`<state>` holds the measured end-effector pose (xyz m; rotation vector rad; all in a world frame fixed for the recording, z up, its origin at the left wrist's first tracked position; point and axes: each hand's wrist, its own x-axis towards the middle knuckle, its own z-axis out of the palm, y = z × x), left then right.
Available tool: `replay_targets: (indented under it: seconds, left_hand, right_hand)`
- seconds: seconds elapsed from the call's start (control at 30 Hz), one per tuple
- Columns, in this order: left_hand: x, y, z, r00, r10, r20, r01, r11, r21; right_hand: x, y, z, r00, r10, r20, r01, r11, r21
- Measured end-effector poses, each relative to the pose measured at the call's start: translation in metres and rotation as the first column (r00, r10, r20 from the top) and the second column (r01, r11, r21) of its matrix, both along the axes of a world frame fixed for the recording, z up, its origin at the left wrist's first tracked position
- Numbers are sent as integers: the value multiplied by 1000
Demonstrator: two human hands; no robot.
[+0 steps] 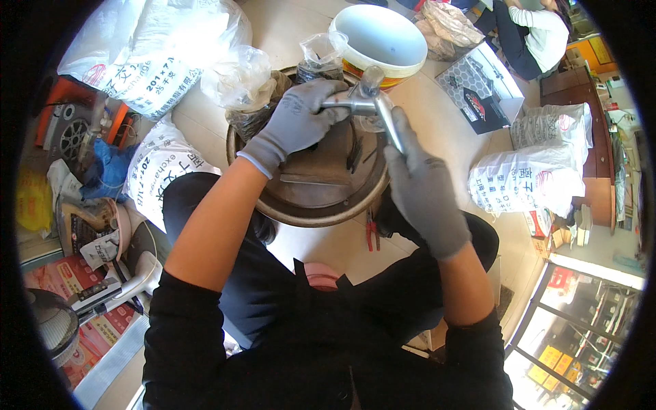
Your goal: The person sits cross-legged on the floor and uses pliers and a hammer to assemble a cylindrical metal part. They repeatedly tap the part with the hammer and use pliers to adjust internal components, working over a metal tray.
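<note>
Both of my hands wear grey work gloves above a round, worn work stand (328, 215). My left hand (307, 113) grips a shiny metal cylindrical part (359, 106), its fingers hiding one end. My right hand (428, 200) is closed around the metal handle of a hammer (388, 123). The blurred hammer head lies by the cylindrical part; whether they touch, I cannot tell. Beneath my hands, a dark flat metal block (318, 171) rests on the stand, with thin dark pieces (359, 156) at its right. Plastic bags of dark pieces (251, 120) sit at the stand's far left.
A white bucket (379, 38) stands beyond the stand. Red-handled pliers (372, 236) lie on the floor near my foot. White printed sacks (164, 164) are at left, more sacks (528, 177) at right. An open printed box (479, 89) and a seated person (543, 38) are at far right.
</note>
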<state>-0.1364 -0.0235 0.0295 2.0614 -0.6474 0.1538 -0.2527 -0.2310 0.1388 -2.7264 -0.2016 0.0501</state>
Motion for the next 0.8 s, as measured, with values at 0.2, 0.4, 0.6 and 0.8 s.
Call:
replay_targets:
  seconds: [0.2, 0.4, 0.6, 0.8]
  left_hand:
    - [1, 1, 2, 997, -8, 78, 11, 999, -38]
    - [5, 0, -3, 999, -35, 40, 36, 998, -46]
    - [5, 1, -4, 1000, -18, 16, 18, 1000, -22]
    - [5, -1, -8, 995, 19, 101, -15, 999, -41]
  right_hand:
    - [34, 5, 3, 981, -108, 160, 47, 937, 346]
    - [90, 37, -13, 995, -61, -82, 90, 903, 421]
    - [106, 34, -36, 998, -57, -22, 61, 941, 333]
    - [102, 42, -17, 991, -102, -86, 130, 887, 442]
